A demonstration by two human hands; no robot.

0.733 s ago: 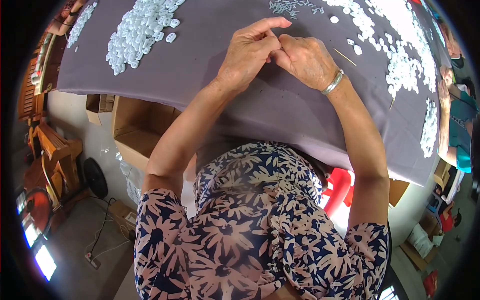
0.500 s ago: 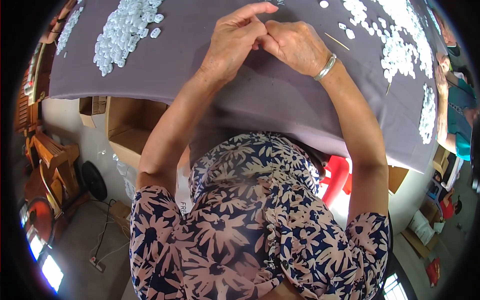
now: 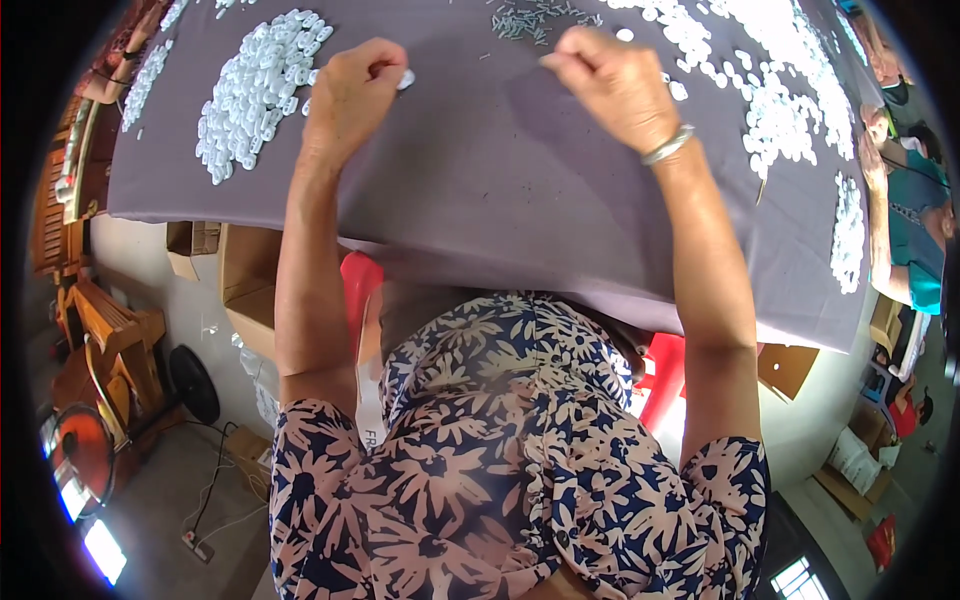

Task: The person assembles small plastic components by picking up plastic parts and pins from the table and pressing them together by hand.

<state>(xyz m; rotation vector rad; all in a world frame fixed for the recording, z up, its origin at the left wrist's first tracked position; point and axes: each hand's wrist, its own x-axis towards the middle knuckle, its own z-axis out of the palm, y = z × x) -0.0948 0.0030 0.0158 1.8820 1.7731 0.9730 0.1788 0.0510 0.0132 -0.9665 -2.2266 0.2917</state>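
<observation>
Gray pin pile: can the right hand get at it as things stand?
Probably yes: the right hand is close beside the gray pin pile, and nothing visible blocks the way.

Both arms, seen from above, are bent at the elbow and reach forward, with the two hands well apart. The left forearm [image 3: 313,265] runs almost straight forward to the left wrist [image 3: 321,160], which lies nearly in line with it. The left hand [image 3: 348,100] turns slightly inward; its fingers [image 3: 382,50] are curled, leaving a small shadowed hollow on the inner side. The right forearm [image 3: 705,250] slants forward and inward to the right wrist [image 3: 677,172]. The right hand [image 3: 622,92] continues that slant, back uppermost, its fingers bent and the thumb side directed toward the left hand. Whether either grip is fully closed cannot be determined.
</observation>
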